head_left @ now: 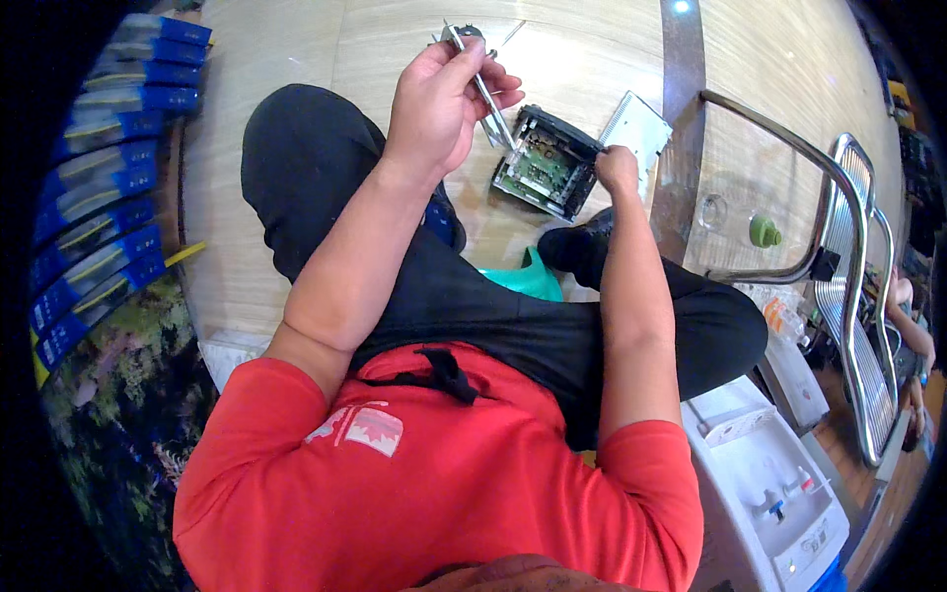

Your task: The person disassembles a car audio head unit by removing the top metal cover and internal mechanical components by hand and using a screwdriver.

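My left hand (434, 113) is closed on a long, thin silvery metal piece (488, 99) that slants down toward an opened electronic unit (538, 183). The lower end of the piece appears at the unit's upper left corner; whether it touches cannot be made out. Inside the unit's black and metal frame, a green circuit board shows. On the unit's right side my right hand (619, 170) is closed around the edge of the frame. Beside that hand a flat, light metal cover (636, 128) with a row of slots lies on the floor.
Beyond my left hand are a small dark part (472, 33) and a thin rod (514, 33). Something green (528, 279) lies between my legs. To the right stand a metal-framed bench (853, 227), a green-capped bottle (764, 232) and a white water dispenser (769, 464). Blue packages (118, 183) line the left.
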Demonstrator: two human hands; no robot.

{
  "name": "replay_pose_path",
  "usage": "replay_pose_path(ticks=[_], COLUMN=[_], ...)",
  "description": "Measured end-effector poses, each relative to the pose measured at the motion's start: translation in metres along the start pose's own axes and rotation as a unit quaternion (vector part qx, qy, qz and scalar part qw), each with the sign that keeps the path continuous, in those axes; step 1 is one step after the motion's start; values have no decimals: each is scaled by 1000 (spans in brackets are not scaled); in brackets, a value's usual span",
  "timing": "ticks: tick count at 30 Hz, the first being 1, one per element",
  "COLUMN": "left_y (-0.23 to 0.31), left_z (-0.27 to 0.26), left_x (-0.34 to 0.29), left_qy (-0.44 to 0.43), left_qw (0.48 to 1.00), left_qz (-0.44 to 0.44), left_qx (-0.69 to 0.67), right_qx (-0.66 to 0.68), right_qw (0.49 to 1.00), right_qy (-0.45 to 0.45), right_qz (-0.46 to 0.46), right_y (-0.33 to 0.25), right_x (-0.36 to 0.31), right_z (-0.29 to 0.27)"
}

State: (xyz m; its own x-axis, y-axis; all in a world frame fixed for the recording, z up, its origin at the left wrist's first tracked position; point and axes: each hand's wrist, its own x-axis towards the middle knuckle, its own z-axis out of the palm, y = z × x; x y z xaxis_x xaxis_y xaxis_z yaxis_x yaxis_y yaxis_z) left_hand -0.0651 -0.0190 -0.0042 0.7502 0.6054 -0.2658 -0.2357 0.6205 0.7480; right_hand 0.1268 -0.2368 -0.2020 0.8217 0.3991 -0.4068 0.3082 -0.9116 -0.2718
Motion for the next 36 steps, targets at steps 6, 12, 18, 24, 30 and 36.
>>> replay_pose_path(ticks=[6, 12, 18, 24, 30, 36], left_y=[-19, -44, -71, -69, -132, -168], left_z=[-1, 13, 0, 11, -47, -46], left_x=[5, 10, 18, 12, 44, 35], left_qy=[16, 34, -29, -7, 43, -64], left_qw=[998, 984, 965, 986, 838, 853], left_qz=[-35, -97, -145, -63, 65, -178], left_qx=[-50, -147, -217, 152, 541, 486], right_qx=[295, 366, 395, 474, 606, 615], right_qw=[953, 886, 900, 874, 782, 751], right_qy=[6, -189, 8, 52, -147, -205], right_qz=[-69, -214, -184, -96, 1, 127], right_y=[-22, -75, -88, -31, -4, 17], right_x=[-28, -118, -134, -104, -84, -74], right_z=[-80, -106, -88, -108, -97, -34])
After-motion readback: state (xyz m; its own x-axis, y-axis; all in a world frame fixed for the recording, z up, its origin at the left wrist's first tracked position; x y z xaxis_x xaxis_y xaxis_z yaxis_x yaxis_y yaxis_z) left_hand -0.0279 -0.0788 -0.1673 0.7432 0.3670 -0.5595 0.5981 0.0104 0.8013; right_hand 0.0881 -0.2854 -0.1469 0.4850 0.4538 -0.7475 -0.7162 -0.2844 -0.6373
